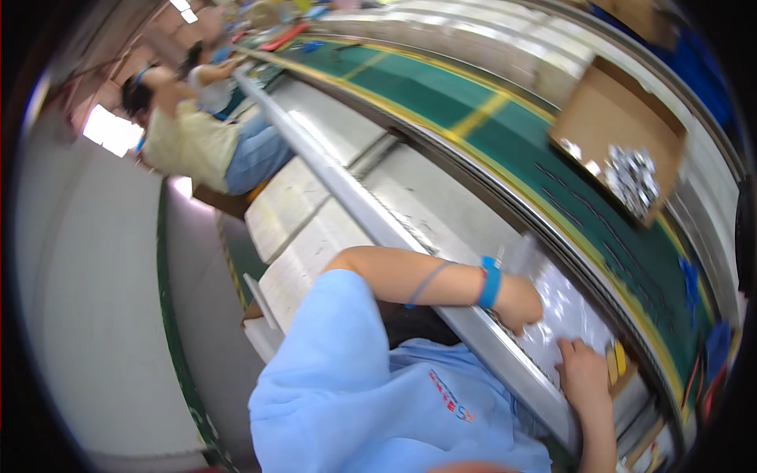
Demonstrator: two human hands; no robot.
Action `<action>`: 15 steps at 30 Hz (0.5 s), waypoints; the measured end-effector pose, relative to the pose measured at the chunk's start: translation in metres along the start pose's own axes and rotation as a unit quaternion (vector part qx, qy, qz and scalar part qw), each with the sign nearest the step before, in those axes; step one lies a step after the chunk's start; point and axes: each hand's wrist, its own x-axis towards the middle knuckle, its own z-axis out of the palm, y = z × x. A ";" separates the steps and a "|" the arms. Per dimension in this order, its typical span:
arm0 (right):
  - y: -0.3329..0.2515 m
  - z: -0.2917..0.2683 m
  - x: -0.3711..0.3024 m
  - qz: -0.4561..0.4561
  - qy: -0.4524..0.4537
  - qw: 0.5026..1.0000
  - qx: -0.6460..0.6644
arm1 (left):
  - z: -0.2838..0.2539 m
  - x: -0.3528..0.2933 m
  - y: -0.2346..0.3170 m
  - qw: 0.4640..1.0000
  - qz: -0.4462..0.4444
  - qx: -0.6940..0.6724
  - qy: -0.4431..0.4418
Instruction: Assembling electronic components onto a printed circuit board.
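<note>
My left hand (522, 303), with a blue wrist strap (490, 284) above it, bends down over the near edge of a clear, shiny plastic bag (556, 303). Its fingers are turned under and hidden. At the bag's lower right corner, my right hand (583, 369) has its fingers curled together on the plastic. The bag lies on the ledge between the metal rail (505, 351) and the green belt. What is inside the bag is too blurred to make out.
Beyond the ledge runs a green conveyor belt (520, 146) with yellow lines and dark thin cords (579, 197). A cardboard box (623, 102) on it holds small silvery parts (632, 177). Yellow blocks (617, 363) lie near my right hand. Two people (197, 142) sit farther along the line.
</note>
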 end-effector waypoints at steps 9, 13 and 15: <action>0.002 -0.006 0.006 -0.030 -0.016 0.999 -0.002 | 0.004 -0.002 0.004 1.000 -0.019 -0.015 0.002; 0.006 -0.005 0.006 -0.023 -0.013 1.000 -0.004 | 0.005 0.004 -0.001 1.000 -0.013 -0.003 0.005; 0.005 -0.006 0.007 -0.027 -0.013 1.000 -0.004 | 0.007 0.004 -0.002 1.000 -0.020 -0.008 0.011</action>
